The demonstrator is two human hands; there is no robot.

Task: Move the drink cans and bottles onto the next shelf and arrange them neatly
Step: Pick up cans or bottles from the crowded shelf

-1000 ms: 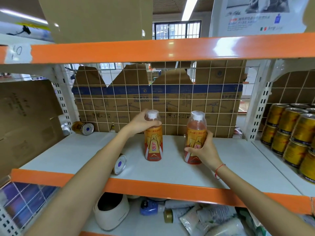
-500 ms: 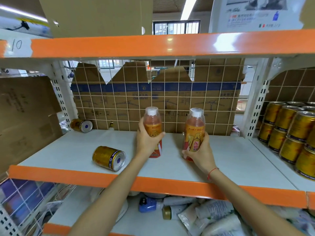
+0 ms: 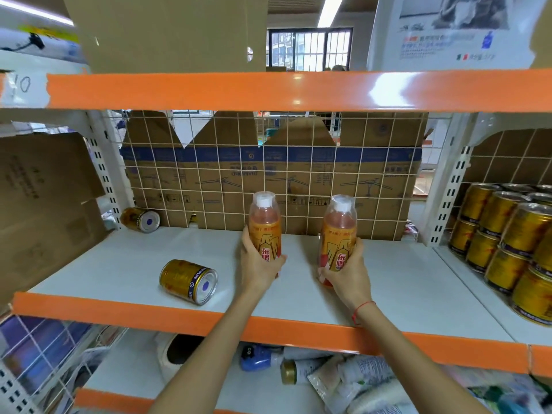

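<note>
left hand (image 3: pixel 259 265) grips left bottle (image 3: pixel 265 231) | right hand (image 3: pixel 348 276) grips right bottle (image 3: pixel 339 234) | shelf (image 3: pixel 403 282) bare rightward

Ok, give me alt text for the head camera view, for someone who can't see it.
A person's left hand and right hand each grip an upright orange drink bottle, left bottle and right bottle, over a white shelf. Two gold cans lie on their sides at left, front can and back can; stacked cans fill the next shelf, at right.
</note>
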